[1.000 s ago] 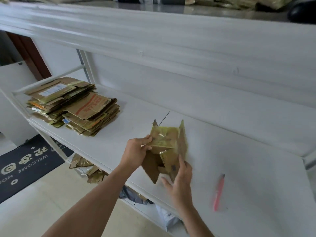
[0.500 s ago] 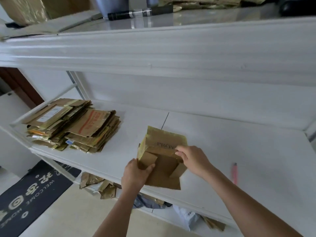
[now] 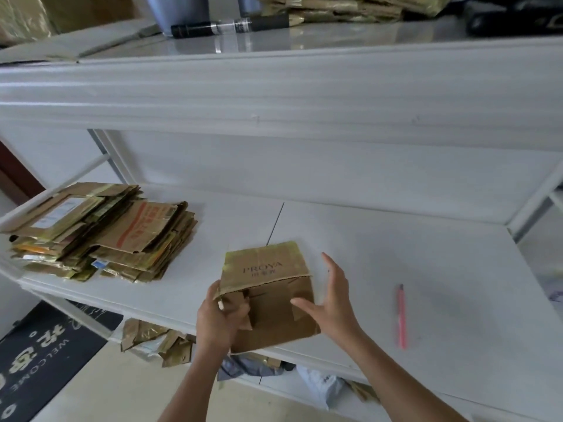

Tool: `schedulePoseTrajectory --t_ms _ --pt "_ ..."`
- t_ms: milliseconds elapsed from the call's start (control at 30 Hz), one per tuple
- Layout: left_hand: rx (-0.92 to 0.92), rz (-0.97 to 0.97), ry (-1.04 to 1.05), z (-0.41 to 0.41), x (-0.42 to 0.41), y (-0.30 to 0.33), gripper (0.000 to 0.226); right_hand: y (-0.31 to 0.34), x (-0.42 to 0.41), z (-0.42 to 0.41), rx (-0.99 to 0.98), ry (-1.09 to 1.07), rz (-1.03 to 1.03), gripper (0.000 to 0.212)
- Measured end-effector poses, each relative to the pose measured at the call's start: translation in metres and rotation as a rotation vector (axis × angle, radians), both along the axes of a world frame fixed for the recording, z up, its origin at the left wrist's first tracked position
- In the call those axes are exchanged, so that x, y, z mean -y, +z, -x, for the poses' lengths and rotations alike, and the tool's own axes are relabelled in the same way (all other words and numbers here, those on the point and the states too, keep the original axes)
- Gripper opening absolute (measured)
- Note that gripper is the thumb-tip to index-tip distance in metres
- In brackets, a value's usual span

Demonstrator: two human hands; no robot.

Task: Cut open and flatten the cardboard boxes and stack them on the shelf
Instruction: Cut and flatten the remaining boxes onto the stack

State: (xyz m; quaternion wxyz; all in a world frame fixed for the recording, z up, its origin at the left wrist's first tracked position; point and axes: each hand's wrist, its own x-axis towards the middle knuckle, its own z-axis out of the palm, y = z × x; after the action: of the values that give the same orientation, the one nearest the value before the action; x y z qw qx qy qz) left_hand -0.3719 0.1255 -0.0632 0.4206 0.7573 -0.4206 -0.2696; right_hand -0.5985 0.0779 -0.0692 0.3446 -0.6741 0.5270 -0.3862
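Observation:
A small brown cardboard box [image 3: 268, 287] with gold tape and the print PROYA lies partly flattened at the front edge of the white shelf [image 3: 396, 257]. My left hand [image 3: 221, 319] grips its lower left corner and folded flaps. At the box's right side my right hand [image 3: 330, 295] is open, fingers spread, thumb touching the cardboard. A stack of flattened boxes [image 3: 100, 233] rests on the shelf's left end. A pink box cutter [image 3: 401, 316] lies on the shelf to the right of my right hand.
The top surface above holds a black cylinder [image 3: 228, 24], a grey container and more cardboard. Cardboard scraps [image 3: 158, 339] and grey bags lie on the lower shelf. A dark welcome mat [image 3: 39, 357] covers the floor at left.
The box has gone from a crumpled upright bundle to a flatter shape lying on the shelf. My right hand has let go of its top edge and opened at its right side.

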Motion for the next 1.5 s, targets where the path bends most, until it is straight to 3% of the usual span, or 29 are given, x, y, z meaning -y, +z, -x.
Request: schedulePoseTrajectory --t_ms 167,300,367,467,600,667,767,833,900,967,1067,1133,1200,1367,1500 --pt "-0.118 0.020 -0.052 0.002 -0.009 0.001 0.062 -0.018 0.002 -0.014 0.014 -0.045 -0.117 0.111" --pt "-0.279 0.035 -0.191 -0.004 -0.016 0.008 0.055 -0.014 0.007 -0.017 0.065 -0.075 -0.090 0.088" --pt "-0.530 -0.021 -0.219 -0.021 -0.020 0.007 0.060 -0.004 0.013 0.000 0.010 0.014 -0.085 0.080" --pt "-0.941 -0.118 -0.199 -0.050 -0.037 -0.007 0.078 0.005 0.017 0.034 -0.159 0.268 -0.150 0.086" --pt "-1.174 -0.275 -0.081 -0.066 -0.066 -0.036 0.081 0.000 0.006 0.041 -0.425 0.487 -0.255 0.096" --pt "-1.139 -0.310 -0.047 -0.070 -0.068 -0.043 0.068 -0.011 -0.003 0.033 -0.535 0.518 -0.260 0.101" --pt "-0.893 -0.358 0.021 -0.068 -0.055 -0.039 0.026 -0.024 -0.015 0.024 -0.603 0.524 -0.250 0.100" --pt "-0.666 -0.436 0.011 -0.063 -0.040 -0.035 0.031 -0.030 -0.014 0.021 -0.622 0.547 -0.259 0.089" --pt "-0.497 -0.463 0.020 -0.059 -0.026 -0.033 0.035 -0.034 -0.007 0.013 -0.522 0.512 -0.342 0.063" --pt "-0.421 -0.494 0.045 -0.060 -0.017 -0.034 0.034 -0.038 0.001 0.000 -0.369 0.387 -0.349 0.027" --pt "-0.381 -0.527 0.064 -0.062 -0.013 -0.039 0.035 -0.046 0.005 -0.022 -0.290 0.212 -0.211 0.015" --pt "-0.364 -0.528 0.087 -0.062 -0.013 -0.043 0.036 -0.055 0.004 -0.033 -0.252 0.231 -0.291 0.036" --pt "-0.354 -0.537 0.121 -0.062 -0.016 -0.051 0.034 -0.068 0.002 -0.038 -0.360 0.276 -0.337 0.059" --pt "-0.336 -0.586 0.188 -0.058 -0.036 -0.068 0.032 -0.091 -0.002 -0.046 -0.899 0.386 -0.277 0.062" --pt "-0.134 -0.550 0.154 -0.052 -0.030 -0.072 0.034 -0.100 -0.007 -0.050 -0.925 0.354 -0.283 0.066"
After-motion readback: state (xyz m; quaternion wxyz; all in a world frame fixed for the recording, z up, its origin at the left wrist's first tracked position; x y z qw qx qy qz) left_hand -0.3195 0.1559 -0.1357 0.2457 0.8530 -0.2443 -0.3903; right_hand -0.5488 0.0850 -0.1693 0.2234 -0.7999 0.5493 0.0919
